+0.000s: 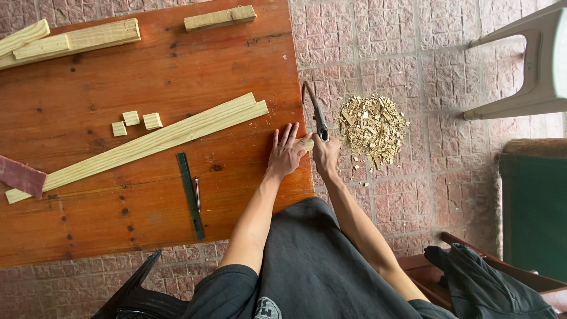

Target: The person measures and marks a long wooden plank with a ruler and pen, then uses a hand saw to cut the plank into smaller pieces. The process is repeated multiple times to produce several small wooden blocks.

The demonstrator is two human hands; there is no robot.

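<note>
wooden strip [309,143] mostly hidden under flat, open left hand [286,155]; right hand [326,155] fingers wrapped round saw [316,112] handle.

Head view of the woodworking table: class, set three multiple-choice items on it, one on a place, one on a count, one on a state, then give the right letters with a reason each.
1. Where does the heap of wood chips lie?
A. on the table
B. on the tiled floor right of the table
C. on the white chair

2. How many small wood blocks sit together above the long plank?
A. one
B. three
C. six

3. How is the left hand?
A. flat, fingers spread, on the table edge
C. clenched round the ruler
B. lifted in the air

Key: 1 B, the chips rest on the tiles beyond the table edge. 2 B, three blocks show in a cluster. 3 A, the palm presses down by the edge, while the right hand has its grip on a saw.
</note>
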